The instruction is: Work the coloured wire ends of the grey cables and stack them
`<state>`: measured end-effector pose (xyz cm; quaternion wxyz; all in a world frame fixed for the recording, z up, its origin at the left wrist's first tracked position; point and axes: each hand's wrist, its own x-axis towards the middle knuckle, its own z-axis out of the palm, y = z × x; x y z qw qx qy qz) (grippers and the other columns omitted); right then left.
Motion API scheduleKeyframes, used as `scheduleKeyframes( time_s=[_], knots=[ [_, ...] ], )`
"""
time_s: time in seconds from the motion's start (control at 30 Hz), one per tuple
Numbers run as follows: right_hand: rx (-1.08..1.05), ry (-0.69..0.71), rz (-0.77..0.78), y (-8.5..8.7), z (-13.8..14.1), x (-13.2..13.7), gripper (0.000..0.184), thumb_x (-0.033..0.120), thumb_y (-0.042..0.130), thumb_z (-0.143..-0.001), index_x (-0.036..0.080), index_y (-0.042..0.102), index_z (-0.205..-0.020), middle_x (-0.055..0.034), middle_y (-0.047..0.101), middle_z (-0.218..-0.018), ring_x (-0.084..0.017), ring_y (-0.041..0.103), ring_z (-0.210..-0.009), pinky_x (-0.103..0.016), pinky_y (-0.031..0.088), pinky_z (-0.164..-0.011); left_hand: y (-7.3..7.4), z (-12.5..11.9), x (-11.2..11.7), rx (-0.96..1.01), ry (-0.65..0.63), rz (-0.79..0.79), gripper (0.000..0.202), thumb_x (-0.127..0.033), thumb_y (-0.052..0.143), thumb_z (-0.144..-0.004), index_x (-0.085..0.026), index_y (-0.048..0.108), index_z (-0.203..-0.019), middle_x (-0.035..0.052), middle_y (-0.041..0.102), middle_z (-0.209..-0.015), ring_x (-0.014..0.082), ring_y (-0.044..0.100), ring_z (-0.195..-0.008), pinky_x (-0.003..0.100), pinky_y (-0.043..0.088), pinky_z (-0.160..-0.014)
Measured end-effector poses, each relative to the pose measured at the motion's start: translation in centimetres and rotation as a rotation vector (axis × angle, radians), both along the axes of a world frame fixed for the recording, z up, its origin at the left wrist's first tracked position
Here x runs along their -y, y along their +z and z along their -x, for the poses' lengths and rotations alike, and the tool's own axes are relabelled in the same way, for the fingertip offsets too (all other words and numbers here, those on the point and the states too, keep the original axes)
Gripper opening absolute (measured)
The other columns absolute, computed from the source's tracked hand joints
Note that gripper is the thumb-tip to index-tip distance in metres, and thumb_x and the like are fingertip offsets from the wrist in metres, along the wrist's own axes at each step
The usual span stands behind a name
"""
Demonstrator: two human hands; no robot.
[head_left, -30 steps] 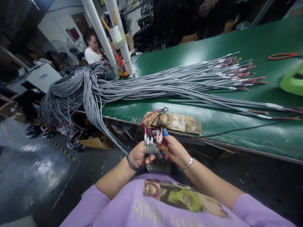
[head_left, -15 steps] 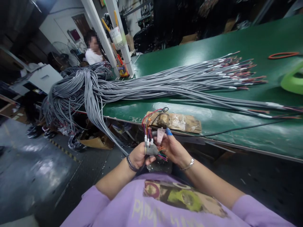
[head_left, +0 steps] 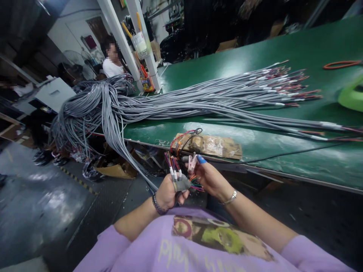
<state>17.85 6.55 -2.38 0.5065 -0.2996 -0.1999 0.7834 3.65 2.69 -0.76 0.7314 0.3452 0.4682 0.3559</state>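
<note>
My left hand (head_left: 168,192) is wrapped around several grey cables, held upright just in front of the bench edge. White sleeves (head_left: 175,175) sit near the cable ends, and thin coloured wires (head_left: 172,160) fan out above them. A grey covering (head_left: 183,184) shows at my left thumb. More loose wires (head_left: 196,184), orange, green and pink, stick out to its right. My right hand (head_left: 209,178), with blue wrapping on one fingertip, pinches a small pale pink piece (head_left: 192,163) that looks like a clip. It is beside the wire ends; whether it touches them is unclear.
A worn wooden block (head_left: 218,146) with red and black leads lies at the edge of the green bench (head_left: 283,158). Behind it stretches a long bundle of grey cables (head_left: 170,100), drooping off at left. A post (head_left: 147,56) holds tools. A person (head_left: 112,62) sits beyond.
My left hand has tipped the cables slightly to the left, so their wire ends lean away from the block's leads. The pink piece has turned a little in my right hand.
</note>
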Motion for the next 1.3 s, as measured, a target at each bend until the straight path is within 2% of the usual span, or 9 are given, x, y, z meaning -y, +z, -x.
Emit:
scheduleKeyframes(
  time_s=[0.3, 0.43, 0.57, 0.7, 0.93, 1.07, 1.17, 1.23, 1.3],
  knots=[
    [-0.031, -0.017, 0.085, -0.3, 0.6, -0.3, 0.035, 0.049, 0.083, -0.063, 0.017, 0.070, -0.071, -0.0013, 0.068, -0.066, -0.014, 0.057, -0.059, -0.027, 0.044, -0.059, -0.2, -0.8, -0.9, -0.007, 0.001, 0.019, 0.049, -0.051, 0.083, -0.046, -0.016, 0.053, -0.061, -0.0023, 0.055, -0.039, 0.0064, 0.038, -0.024, 0.019, 0.019, -0.027],
    [-0.047, 0.052, 0.048, -0.2, 0.7, -0.1, 0.042, 0.058, 0.077, -0.066, 0.018, 0.069, -0.074, -0.0022, 0.066, -0.065, -0.016, 0.059, -0.059, -0.028, 0.044, -0.054, -0.2, -1.1, -1.1, -0.014, -0.001, 0.019, 0.050, -0.053, 0.083, -0.045, -0.016, 0.053, -0.059, -0.0019, 0.054, -0.039, 0.0063, 0.038, -0.024, 0.019, 0.019, -0.026],
    [-0.063, 0.053, 0.007, -0.6, 0.6, 0.1, 0.048, 0.067, 0.068, -0.070, 0.019, 0.068, -0.074, -0.0008, 0.063, -0.063, -0.014, 0.056, -0.057, -0.027, 0.046, -0.056, -0.1, -0.9, -0.7, -0.012, -0.003, 0.003, 0.050, -0.054, 0.082, -0.047, -0.016, 0.053, -0.061, -0.0026, 0.054, -0.040, 0.0060, 0.038, -0.024, 0.019, 0.021, -0.026],
    [-0.022, 0.080, 0.013, -0.7, 0.1, 0.2, 0.048, 0.067, 0.062, -0.076, 0.020, 0.071, -0.082, -0.0030, 0.066, -0.071, -0.013, 0.055, -0.057, -0.025, 0.045, -0.054, 0.1, -0.7, 0.4, -0.040, 0.003, -0.009, 0.051, -0.056, 0.082, -0.048, -0.016, 0.053, -0.060, -0.0027, 0.055, -0.041, 0.0057, 0.039, -0.025, 0.019, 0.024, -0.027],
    [0.003, 0.055, 0.007, 0.2, -0.3, 0.4, 0.025, 0.044, 0.076, -0.070, 0.020, 0.073, -0.080, -0.0017, 0.067, -0.072, -0.011, 0.052, -0.058, -0.022, 0.043, -0.053, 0.2, -0.8, 1.3, -0.026, 0.134, -0.022, 0.056, -0.063, 0.080, -0.048, -0.016, 0.053, -0.062, -0.0023, 0.056, -0.041, 0.0064, 0.041, -0.025, 0.017, 0.026, -0.027],
    [0.024, 0.025, 0.028, 0.3, -0.1, 0.5, 0.031, 0.051, 0.075, -0.071, 0.021, 0.071, -0.078, -0.0020, 0.067, -0.070, -0.013, 0.054, -0.058, -0.025, 0.044, -0.053, 0.4, -1.4, 0.9, -0.005, 0.171, -0.050, 0.052, -0.058, 0.081, -0.050, -0.016, 0.053, -0.063, -0.0023, 0.056, -0.041, 0.0066, 0.041, -0.026, 0.017, 0.026, -0.028],
    [0.053, 0.012, 0.006, 0.4, -0.1, 0.4, 0.040, 0.056, 0.081, -0.062, 0.019, 0.065, -0.067, 0.0012, 0.062, -0.061, -0.012, 0.051, -0.053, -0.024, 0.041, -0.050, 0.6, -1.8, 0.6, -0.001, 0.176, -0.050, 0.050, -0.055, 0.082, -0.049, -0.016, 0.052, -0.063, -0.0018, 0.057, -0.041, 0.0068, 0.042, -0.026, 0.017, 0.025, -0.028],
    [0.051, 0.038, -0.005, 0.5, -0.1, 0.3, 0.042, 0.055, 0.083, -0.058, 0.019, 0.062, -0.064, 0.0023, 0.059, -0.057, -0.011, 0.049, -0.051, -0.024, 0.039, -0.049, 0.6, -1.9, 0.5, 0.003, 0.180, -0.048, 0.050, -0.054, 0.081, -0.049, -0.017, 0.052, -0.063, -0.0018, 0.057, -0.041, 0.0068, 0.041, -0.026, 0.017, 0.024, -0.028],
    [0.018, 0.091, 0.000, 0.6, -0.3, 0.2, 0.040, 0.055, 0.081, -0.061, 0.019, 0.063, -0.066, 0.0014, 0.061, -0.057, -0.013, 0.051, -0.051, -0.026, 0.041, -0.049, 0.6, -2.0, 0.4, 0.013, 0.186, -0.050, 0.049, -0.053, 0.081, -0.050, -0.017, 0.051, -0.062, -0.0020, 0.056, -0.041, 0.0066, 0.041, -0.026, 0.017, 0.023, -0.028]
  ],
)
